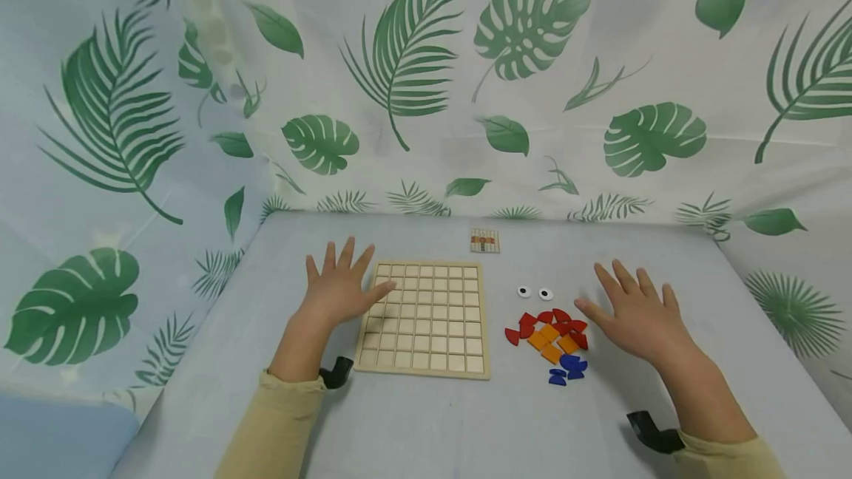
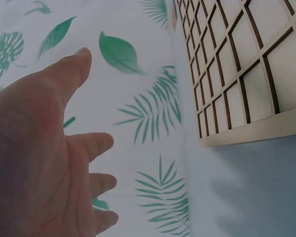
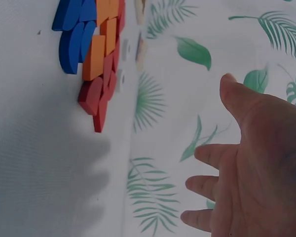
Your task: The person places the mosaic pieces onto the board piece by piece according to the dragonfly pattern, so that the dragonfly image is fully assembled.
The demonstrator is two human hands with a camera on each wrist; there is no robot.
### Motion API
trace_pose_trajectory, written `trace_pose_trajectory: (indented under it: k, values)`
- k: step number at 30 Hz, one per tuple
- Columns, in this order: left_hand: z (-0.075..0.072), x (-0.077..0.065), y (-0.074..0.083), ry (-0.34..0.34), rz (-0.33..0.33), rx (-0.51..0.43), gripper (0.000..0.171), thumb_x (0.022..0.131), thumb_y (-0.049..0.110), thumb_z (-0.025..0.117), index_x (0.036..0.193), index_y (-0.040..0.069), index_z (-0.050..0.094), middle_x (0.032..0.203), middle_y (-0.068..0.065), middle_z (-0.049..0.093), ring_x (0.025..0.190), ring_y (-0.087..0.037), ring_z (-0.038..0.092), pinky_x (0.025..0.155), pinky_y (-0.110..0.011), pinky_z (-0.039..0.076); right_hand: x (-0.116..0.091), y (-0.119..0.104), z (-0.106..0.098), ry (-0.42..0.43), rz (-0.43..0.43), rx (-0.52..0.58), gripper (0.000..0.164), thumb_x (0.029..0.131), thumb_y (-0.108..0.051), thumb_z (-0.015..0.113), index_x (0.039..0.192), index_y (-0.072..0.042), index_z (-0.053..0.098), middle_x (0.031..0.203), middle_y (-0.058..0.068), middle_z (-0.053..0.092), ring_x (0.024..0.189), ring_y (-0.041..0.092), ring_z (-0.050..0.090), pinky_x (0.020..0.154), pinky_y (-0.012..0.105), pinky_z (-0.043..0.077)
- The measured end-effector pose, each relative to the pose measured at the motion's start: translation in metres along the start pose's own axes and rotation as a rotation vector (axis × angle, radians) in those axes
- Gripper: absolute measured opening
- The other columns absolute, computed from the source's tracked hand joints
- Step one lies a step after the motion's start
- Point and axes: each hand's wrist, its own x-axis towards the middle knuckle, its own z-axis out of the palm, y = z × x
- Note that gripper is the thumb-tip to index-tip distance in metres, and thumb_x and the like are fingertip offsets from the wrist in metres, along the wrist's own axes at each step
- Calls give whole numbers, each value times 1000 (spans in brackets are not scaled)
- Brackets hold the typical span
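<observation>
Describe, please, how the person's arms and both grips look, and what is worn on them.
The left sleeve and right sleeve are pale yellow-beige. A bent black piece juts inward at the left sleeve's end, and a similar one at the right. The left grip and right grip are bare, five-fingered hands; no glove or ring shows.

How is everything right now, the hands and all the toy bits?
Left hand: open, fingers spread, holding nothing
Right hand: open, fingers spread, holding nothing
Grid board: lying flat
Small card: flat, picture up
Eye pieces: face up, apart
Red pieces: loose, bunched
Orange squares: loose, bunched
Blue pieces: loose, bunched
</observation>
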Motion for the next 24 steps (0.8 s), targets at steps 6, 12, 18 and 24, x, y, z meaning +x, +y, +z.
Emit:
trace_pose_trajectory:
  k: [6,12,18,24]
  values:
    - [6,4,-2,-27,48,-69,85,93,74,39,159,24,18,167,-15,7,152,-45,1,118,-71,-2,8,4,4,-9,-38,20,93,92,-73,40,154,-6,28,156,34,23,138,61,18,109,80,11]
    - [27,19,-15,-120,154,-267,77,98,61,44,159,20,22,165,-15,17,153,-41,7,124,-60,4,25,15,9,-85,-86,187,72,98,-58,48,146,-5,45,145,31,45,130,54,40,101,72,40]
    - [52,28,-34,-159,187,-342,79,93,56,59,155,14,33,163,-18,22,152,-42,11,125,-57,6,47,21,14,-109,-122,325,53,97,-49,57,136,-13,57,132,19,61,121,42,54,93,58,53]
    - [65,27,-52,-156,224,-348,82,86,58,68,151,17,41,165,-11,21,154,-36,7,125,-55,6,67,24,19,-209,-141,377,50,94,-48,62,134,-19,60,134,13,61,121,36,55,97,54,53]
